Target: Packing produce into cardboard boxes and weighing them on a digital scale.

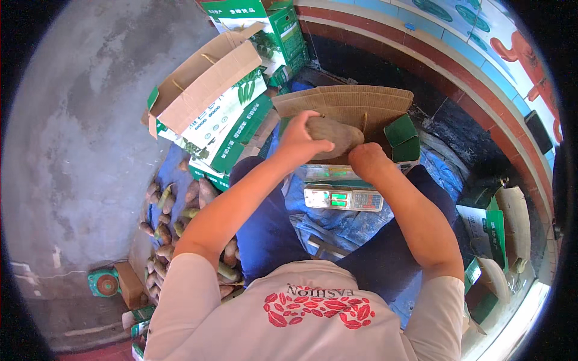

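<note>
Here, seen from the head camera looking down, a seated person holds a brown tuber (335, 136) over an open cardboard box (355, 105) that sits in front of the knees. The left hand (299, 141) grips the tuber's left end, fingers curled over its top. The right hand (368, 161) is closed beneath its right end, touching it. Just below the box rests a digital scale (343, 199) on blue sheeting (337, 225). To the person's left, a heap of similar tubers (174, 225) lies on the concrete floor (78, 132), beside green-and-white cartons (211, 108).
</note>
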`<action>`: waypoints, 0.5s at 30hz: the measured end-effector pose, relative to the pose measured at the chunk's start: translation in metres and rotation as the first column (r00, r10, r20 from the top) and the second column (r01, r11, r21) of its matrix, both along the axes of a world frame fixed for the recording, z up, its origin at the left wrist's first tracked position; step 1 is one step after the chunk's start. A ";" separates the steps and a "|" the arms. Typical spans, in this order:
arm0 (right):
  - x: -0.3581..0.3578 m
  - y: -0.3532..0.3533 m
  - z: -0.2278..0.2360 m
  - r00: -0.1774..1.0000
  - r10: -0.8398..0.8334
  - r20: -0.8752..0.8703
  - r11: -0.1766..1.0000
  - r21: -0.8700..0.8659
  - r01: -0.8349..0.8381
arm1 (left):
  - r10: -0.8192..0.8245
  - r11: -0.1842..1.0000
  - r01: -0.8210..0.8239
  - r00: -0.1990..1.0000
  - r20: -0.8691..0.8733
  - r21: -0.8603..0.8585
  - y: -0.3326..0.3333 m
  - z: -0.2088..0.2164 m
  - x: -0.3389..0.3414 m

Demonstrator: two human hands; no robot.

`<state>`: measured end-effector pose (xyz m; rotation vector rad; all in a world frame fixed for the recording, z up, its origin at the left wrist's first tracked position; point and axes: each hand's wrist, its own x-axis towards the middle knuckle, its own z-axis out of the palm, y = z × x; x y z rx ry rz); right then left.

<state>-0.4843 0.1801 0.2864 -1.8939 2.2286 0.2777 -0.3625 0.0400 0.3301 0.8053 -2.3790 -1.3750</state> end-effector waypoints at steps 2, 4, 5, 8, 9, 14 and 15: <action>0.001 0.001 -0.001 1.000 0.012 0.005 1.000 -0.006 -0.012 | -0.029 0.994 0.039 0.995 0.096 -0.105 0.005 -0.009 -0.016; 0.001 0.003 -0.005 1.000 0.018 -0.005 0.999 -0.047 -0.018 | -0.022 0.995 0.038 0.987 0.156 -0.096 0.006 -0.028 -0.031; 0.002 0.003 -0.005 1.000 0.019 -0.006 0.999 -0.047 -0.020 | -0.014 0.996 0.034 0.976 0.217 -0.088 0.006 -0.037 -0.036; 0.001 0.005 -0.008 1.000 -0.003 -0.004 0.989 -0.148 0.003 | -0.007 0.998 0.026 0.954 0.299 -0.060 0.011 -0.054 -0.049; 0.002 0.005 -0.009 1.000 -0.009 -0.006 0.981 -0.192 0.008 | -0.007 0.998 0.026 0.954 0.299 -0.059 0.012 -0.061 -0.053; 0.005 0.008 -0.008 0.999 -0.034 -0.008 0.983 -0.179 0.032 | 0.000 1.000 0.008 0.955 0.297 -0.026 0.019 -0.076 -0.071; 0.006 0.008 -0.007 1.000 -0.006 0.001 0.989 -0.147 0.006 | -0.002 1.000 0.009 0.955 0.297 -0.022 0.020 -0.075 -0.075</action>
